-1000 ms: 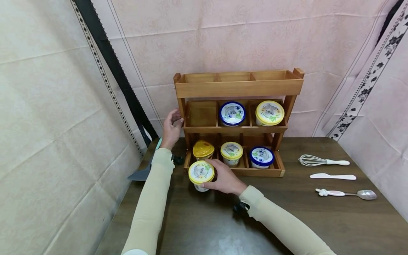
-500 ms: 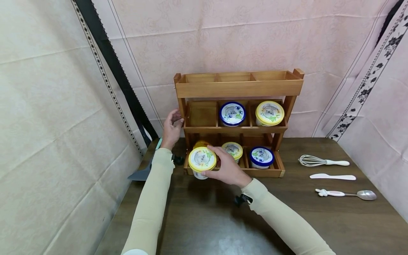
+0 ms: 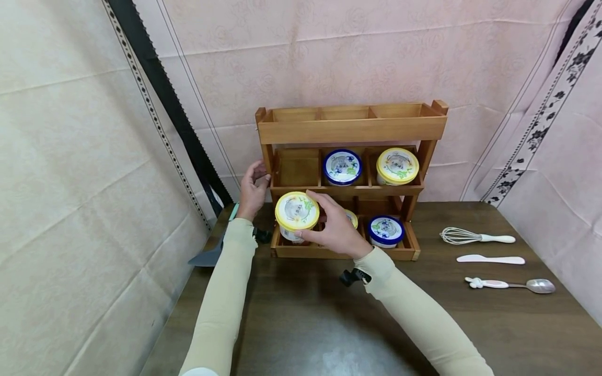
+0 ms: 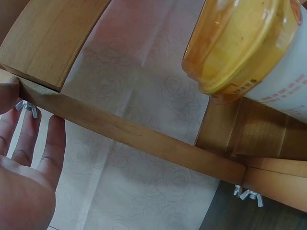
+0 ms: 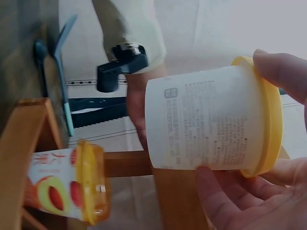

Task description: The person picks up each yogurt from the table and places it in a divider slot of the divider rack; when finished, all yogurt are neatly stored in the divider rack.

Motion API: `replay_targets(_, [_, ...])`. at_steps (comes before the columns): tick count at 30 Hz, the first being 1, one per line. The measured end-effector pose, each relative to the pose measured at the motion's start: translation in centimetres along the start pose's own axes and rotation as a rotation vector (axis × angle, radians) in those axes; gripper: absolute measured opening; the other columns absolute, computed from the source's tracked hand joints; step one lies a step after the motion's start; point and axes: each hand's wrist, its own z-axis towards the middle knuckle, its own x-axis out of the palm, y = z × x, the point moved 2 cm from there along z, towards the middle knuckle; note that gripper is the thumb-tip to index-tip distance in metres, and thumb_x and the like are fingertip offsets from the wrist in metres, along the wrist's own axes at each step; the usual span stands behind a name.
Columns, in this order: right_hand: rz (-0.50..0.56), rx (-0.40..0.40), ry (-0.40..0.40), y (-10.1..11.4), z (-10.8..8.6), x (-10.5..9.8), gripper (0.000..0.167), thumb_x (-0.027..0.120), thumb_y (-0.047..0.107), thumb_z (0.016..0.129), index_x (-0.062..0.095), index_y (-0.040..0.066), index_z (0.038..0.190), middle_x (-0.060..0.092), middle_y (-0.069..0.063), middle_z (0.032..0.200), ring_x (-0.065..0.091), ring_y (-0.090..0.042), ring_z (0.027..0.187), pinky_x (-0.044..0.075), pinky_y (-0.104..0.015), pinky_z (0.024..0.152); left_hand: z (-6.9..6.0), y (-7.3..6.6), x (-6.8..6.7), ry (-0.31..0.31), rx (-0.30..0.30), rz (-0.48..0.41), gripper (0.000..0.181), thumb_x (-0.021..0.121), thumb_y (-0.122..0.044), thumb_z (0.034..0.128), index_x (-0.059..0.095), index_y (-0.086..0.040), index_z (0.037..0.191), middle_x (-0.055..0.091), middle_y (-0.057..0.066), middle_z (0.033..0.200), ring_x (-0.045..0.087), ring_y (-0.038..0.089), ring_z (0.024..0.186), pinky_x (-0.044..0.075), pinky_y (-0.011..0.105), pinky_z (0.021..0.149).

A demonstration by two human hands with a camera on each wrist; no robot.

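My right hand [image 3: 337,228] grips a white tub with a yellow lid [image 3: 297,211], raised before the left end of the wooden rack [image 3: 352,133]. In the right wrist view, printed text covers the side of this tub [image 5: 201,120]. My left hand [image 3: 254,190] holds the rack's left side; the left wrist view has the thumb and fingers on opposite sides of the wooden post [image 4: 120,129]. A cup with a domed yellow cap [image 5: 93,182] and fruit on its label stands in the lower tier, hidden in the head view.
The middle tier bears a blue-lidded tub [image 3: 343,167] and a yellow-lidded tub [image 3: 397,166]. Below are another blue-lidded tub [image 3: 386,230] and a partly hidden yellow-lidded one [image 3: 351,218]. A whisk [image 3: 463,236], knife [image 3: 491,259] and spoon [image 3: 538,286] lie right.
My right hand has lifted the yellow-lidded tub from low in front of the rack to just below the middle tier, covering the domed-cap cup. The left hand stays on the rack.
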Motion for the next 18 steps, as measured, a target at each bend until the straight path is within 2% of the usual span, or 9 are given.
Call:
replay_targets(8, [-0.005,-0.04,-0.037,1.4,1.3,-1.0,0.1,0.093,0.04,0.081,0.038,0.021,0.163,0.053,-0.002,0.15,0.059,-0.021,0.13,0.059,-0.043,0.105,0.0,-0.3,-0.1,-0.001,0.004,-0.012,0.043,0.064,-0.012,0.1062,0.056,-0.019,0.148,0.061,0.012,0.137,0.059,0.028,0.131,0.049,0.048,0.115])
replay_targets(18, [-0.081,-0.07,-0.107,1.8,2.9,-2.4,0.102,0.092,0.044,0.081,0.037,0.017,0.163,0.049,-0.005,0.157,0.056,-0.023,0.135,0.059,-0.044,0.105,0.1,0.0,-0.1,0.005,0.016,-0.026,0.043,0.064,-0.01,0.1061,0.057,-0.02,0.147,0.061,0.011,0.136,0.059,0.028,0.129,0.051,0.051,0.113])
